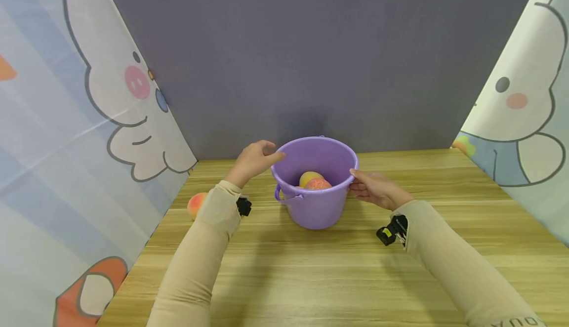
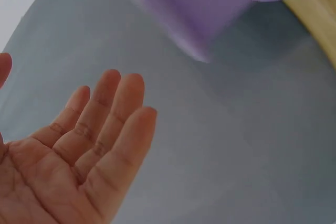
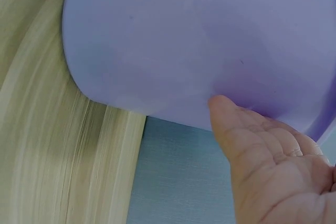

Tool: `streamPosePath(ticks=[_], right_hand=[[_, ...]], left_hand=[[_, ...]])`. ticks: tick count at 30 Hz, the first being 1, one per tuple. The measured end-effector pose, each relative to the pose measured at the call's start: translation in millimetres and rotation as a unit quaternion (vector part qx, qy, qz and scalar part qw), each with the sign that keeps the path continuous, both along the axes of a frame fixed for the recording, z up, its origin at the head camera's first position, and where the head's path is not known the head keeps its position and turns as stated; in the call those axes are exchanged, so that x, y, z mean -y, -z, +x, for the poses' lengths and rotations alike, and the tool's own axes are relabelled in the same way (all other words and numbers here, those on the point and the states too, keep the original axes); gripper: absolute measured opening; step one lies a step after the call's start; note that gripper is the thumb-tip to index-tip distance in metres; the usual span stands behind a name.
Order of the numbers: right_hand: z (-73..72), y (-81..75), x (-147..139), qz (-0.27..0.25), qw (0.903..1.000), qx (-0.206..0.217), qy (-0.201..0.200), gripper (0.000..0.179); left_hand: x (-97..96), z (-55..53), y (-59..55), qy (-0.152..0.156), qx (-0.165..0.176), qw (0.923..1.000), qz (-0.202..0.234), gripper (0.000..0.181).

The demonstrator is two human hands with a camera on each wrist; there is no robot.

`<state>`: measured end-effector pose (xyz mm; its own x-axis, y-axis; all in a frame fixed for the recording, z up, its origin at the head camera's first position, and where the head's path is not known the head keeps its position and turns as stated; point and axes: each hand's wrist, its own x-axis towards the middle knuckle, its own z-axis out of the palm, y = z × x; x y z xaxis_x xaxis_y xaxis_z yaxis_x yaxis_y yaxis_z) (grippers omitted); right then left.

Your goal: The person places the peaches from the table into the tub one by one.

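A purple bucket point(image 1: 317, 207) stands upright on the wooden table, with its handle folded down on the near left side. Inside lie a yellow round fruit point(image 1: 309, 178) and a reddish, speckled fruit point(image 1: 317, 184). My right hand point(image 1: 377, 188) grips the bucket's right rim, thumb on top and fingers against the outer wall, seen along the wall in the right wrist view. My left hand point(image 1: 255, 161) is held at the left rim with fingers loosely extended; in the left wrist view its palm holds nothing and a gap shows between fingers and bucket.
A red-and-yellow peach point(image 1: 196, 204) sits on the table's left side, partly behind the left forearm. The wooden table point(image 1: 311, 277) ends at a dark grey panel point(image 1: 311, 60) behind the bucket. Cartoon-printed curtains point(image 1: 102, 134) hang on both sides.
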<state>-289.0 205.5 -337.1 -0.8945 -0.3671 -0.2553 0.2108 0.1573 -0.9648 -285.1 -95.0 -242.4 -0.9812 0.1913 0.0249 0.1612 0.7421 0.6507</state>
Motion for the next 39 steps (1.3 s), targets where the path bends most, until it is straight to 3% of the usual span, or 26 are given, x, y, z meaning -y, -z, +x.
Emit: streamPosePath(ticks=[9, 16, 21, 26, 34, 39], right_hand=[[2.4, -2.7, 3, 0.008, 1.0, 0.001, 0.004, 0.071], [0.5, -0.9, 3, 0.009, 0.9999, 0.001, 0.009, 0.071], [1.1, -1.3, 4, 0.006, 0.9999, 0.001, 0.009, 0.07], [0.4, -0.5, 3, 0.009, 0.9999, 0.002, 0.01, 0.071], [0.0, 0.1, 4, 0.002, 0.9999, 0.003, 0.01, 0.069], [-0.8, 0.5, 3, 0.001, 0.9999, 0.002, 0.013, 0.069]], left_hand=[[29.5, -12.7, 20.1, -0.033, 0.009, 0.9992, -0.019, 0.059], [49.8, -15.5, 35.1, -0.068, 0.001, 0.9962, -0.054, 0.061], [63.8, -16.1, 49.7, -0.112, -0.032, 0.9855, -0.124, 0.059], [75.5, -21.8, 66.0, -0.133, -0.053, 0.9696, -0.199, 0.058], [89.0, -26.5, 89.7, -0.163, -0.023, 0.9616, -0.22, 0.059], [98.0, -29.2, 105.9, -0.154, -0.032, 0.9592, -0.234, 0.058]])
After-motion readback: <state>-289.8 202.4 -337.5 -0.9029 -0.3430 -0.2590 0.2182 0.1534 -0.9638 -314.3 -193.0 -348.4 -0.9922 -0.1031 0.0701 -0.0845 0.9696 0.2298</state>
